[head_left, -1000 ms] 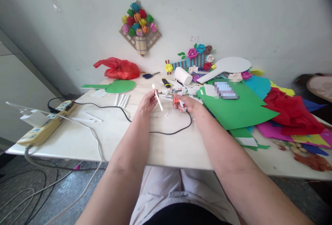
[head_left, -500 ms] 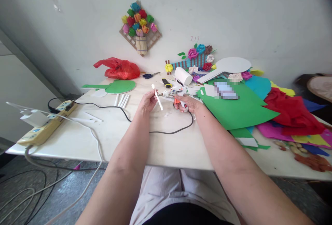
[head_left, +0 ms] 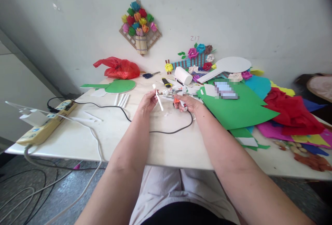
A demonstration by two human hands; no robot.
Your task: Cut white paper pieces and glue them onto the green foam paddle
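Pinched in my left hand (head_left: 149,100) is a thin rolled white paper tube (head_left: 161,105), held tilted over the table. My right hand (head_left: 188,102) is closed around a white hot glue gun (head_left: 183,105) with an orange trigger. The gun's metal nozzle points left and meets, or nearly meets, the tube near my left fingertips; exact contact is too small to tell. A black cord (head_left: 171,132) runs from the gun across the table to the left. Several similar white paper tubes (head_left: 124,101) lie left of my left hand.
A power strip (head_left: 46,123) with plugs sits at the left edge. Behind my hands are a yellow-black utility knife (head_left: 166,82), scissors (head_left: 150,75), a white roll (head_left: 183,76) and a red bag (head_left: 119,68). Green sheets (head_left: 241,111) and a phone (head_left: 225,90) lie right.
The glue gun's nozzle and the paper tube have come slightly closer together. Both hands keep their holds, and the rest of the table looks the same.
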